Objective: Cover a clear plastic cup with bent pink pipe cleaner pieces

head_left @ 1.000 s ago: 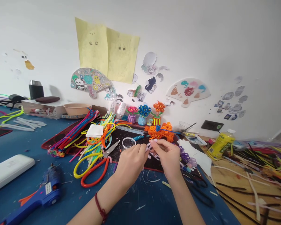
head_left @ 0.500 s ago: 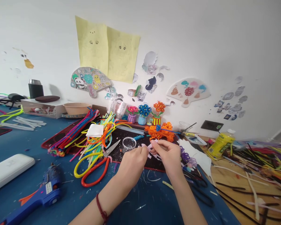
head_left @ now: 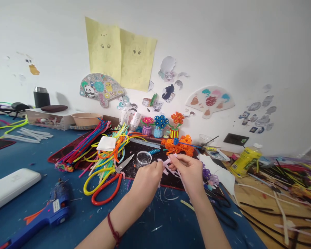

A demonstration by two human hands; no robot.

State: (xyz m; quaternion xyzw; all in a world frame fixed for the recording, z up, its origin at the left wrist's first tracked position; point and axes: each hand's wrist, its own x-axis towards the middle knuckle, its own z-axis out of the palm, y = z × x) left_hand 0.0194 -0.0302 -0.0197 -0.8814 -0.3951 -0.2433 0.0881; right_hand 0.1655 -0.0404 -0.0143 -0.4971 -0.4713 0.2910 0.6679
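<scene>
Both of my hands meet over the blue mat (head_left: 160, 221), pinching a small pale pink pipe-cleaner piece (head_left: 166, 163) between them. My left hand (head_left: 147, 181) grips its left side with fingers closed; a red cord sits on that wrist. My right hand (head_left: 189, 173) pinches the right side, and thin pink strands hang below the fingers. Just beyond the hands lie an orange pipe-cleaner shape (head_left: 178, 146) and a small clear round cup (head_left: 143, 157).
Red-handled scissors (head_left: 107, 185) and a heap of coloured pipe cleaners (head_left: 101, 152) lie to the left. A blue glue gun (head_left: 46, 216) and a white case (head_left: 11, 185) sit nearer left. Small pipe-cleaner flowers in pots (head_left: 159, 126) stand by the wall. A yellow bottle (head_left: 243, 162) and dark stems are right.
My hands have stayed in place, working the pink piece; more of its strands now show between and below the fingers. The view has shifted slightly.
</scene>
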